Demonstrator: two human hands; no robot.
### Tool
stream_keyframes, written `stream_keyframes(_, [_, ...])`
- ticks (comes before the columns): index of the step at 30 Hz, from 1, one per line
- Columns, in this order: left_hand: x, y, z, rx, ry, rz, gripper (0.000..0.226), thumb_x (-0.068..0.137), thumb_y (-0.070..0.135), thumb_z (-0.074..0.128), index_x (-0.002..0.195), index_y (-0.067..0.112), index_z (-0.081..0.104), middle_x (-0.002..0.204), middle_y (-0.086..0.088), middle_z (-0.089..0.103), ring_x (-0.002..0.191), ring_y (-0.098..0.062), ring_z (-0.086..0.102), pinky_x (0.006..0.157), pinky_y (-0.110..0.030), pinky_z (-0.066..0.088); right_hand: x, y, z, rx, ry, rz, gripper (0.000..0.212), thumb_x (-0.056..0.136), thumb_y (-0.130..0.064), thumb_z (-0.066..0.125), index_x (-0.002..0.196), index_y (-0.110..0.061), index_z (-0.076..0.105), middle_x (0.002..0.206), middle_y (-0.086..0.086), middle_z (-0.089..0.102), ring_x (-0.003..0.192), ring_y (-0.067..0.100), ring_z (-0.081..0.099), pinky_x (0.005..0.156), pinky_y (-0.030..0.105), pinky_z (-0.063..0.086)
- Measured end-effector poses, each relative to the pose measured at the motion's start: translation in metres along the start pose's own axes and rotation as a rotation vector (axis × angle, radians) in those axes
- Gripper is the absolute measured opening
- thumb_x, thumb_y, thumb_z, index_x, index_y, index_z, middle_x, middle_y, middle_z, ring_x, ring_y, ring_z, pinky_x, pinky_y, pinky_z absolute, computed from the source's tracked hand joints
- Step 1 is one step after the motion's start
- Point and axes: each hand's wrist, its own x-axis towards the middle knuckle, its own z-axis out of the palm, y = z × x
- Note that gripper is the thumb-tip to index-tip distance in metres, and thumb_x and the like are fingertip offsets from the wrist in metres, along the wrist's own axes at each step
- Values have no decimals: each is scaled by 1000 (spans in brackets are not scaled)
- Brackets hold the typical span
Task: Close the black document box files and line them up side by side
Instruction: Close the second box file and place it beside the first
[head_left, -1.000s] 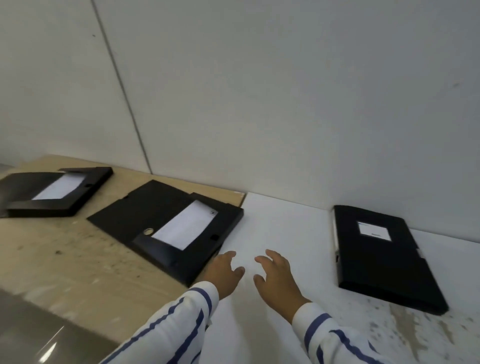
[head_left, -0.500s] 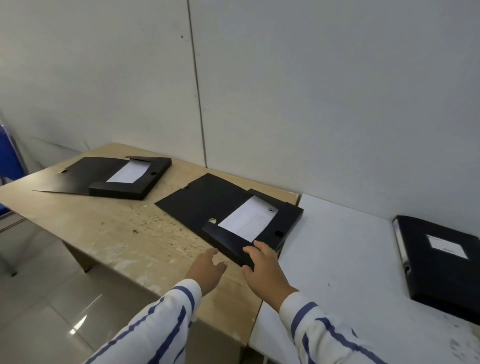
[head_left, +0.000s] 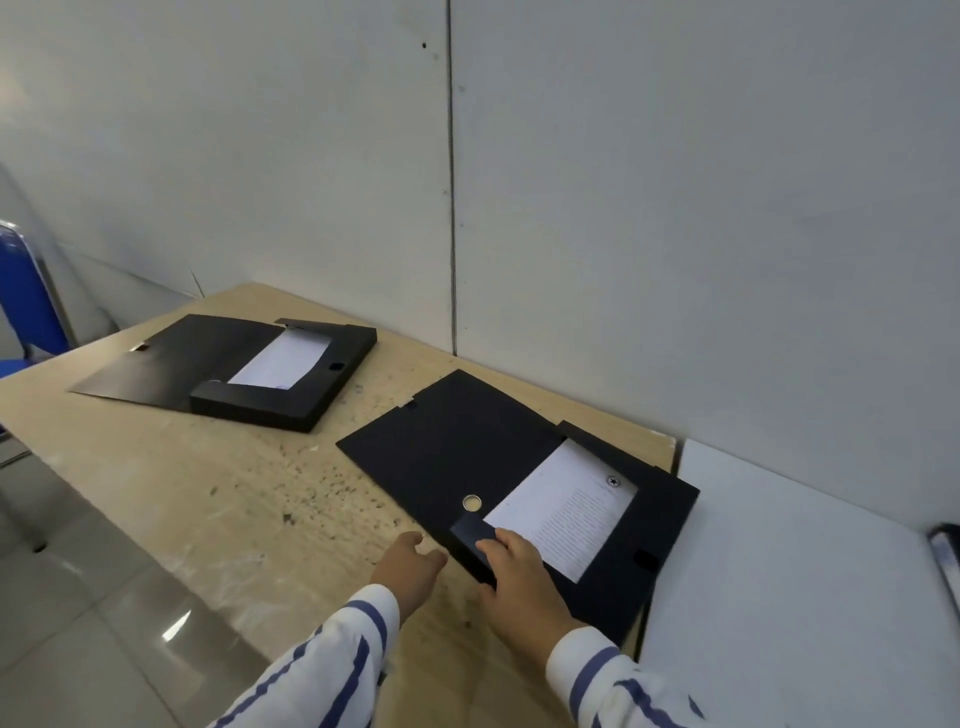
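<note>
Your right hand (head_left: 522, 577) rests flat, fingers spread, on the open box file's (head_left: 519, 499) near corner, your loosely open left hand (head_left: 410, 569) just beside it.

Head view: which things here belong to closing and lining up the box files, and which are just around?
Job:
- near open box file, right hand on its inner flap
- far open box file
- left hand, beside the near file

Not part:
- blue chair
- wooden table
- white table
</note>
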Motion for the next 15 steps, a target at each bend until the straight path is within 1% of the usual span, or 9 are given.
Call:
stream_keyframes(4, [33,3,-15,-66,-2,-52,56,92,27,52,143,12,33,137,-17,49,112,-33,53,86,-34,42,29,2,10,-55,-29,24,53,94,-28,48,143,-24,28,156,1,18,143,22,17,115,38,26])
stream_keyframes(5, [41,3,-20,-62,-2,-57,57,92,27,52,143,11,33,139,-17,48,112,-33,53,87,-35,43,35,3,14,-71,-26,34,53,94,-28,48,143,-25,27,156,0,18,143,22,16,115,38,25])
stream_keyframes(6, [51,4,-26,-51,-2,-57,58,92,28,54,143,10,33,142,-17,45,117,-35,52,91,-37,43,40,5,18,-94,-21,46,54,94,-27,48,144,-25,26,156,0,18,144,22,15,116,39,22])
stream_keyframes(8, [72,7,-38,-6,12,-49,61,91,28,56,144,8,33,145,-18,42,125,-38,48,97,-38,42,48,8,25,-158,-3,63,54,95,-24,45,144,-25,25,157,-1,18,145,22,11,119,42,12])
stream_keyframes(10, [91,11,-51,77,48,-35,62,89,28,56,144,7,33,146,-18,41,126,-38,47,101,-40,42,52,10,31,-219,18,79,54,95,-19,42,146,-24,22,157,-1,16,146,21,7,119,44,3])
stream_keyframes(12, [111,15,-63,179,71,-2,62,89,29,56,143,8,35,146,-17,42,127,-37,46,105,-43,41,53,11,37,-243,53,114,55,96,-18,40,146,-24,20,158,-1,15,146,20,5,119,44,-1])
stream_keyframes(15, [141,19,-80,292,71,54,59,87,29,57,139,9,40,142,-15,44,124,-36,48,105,-45,42,53,10,43,-258,77,167,55,97,-18,38,147,-26,19,159,-2,13,147,19,3,118,42,-6])
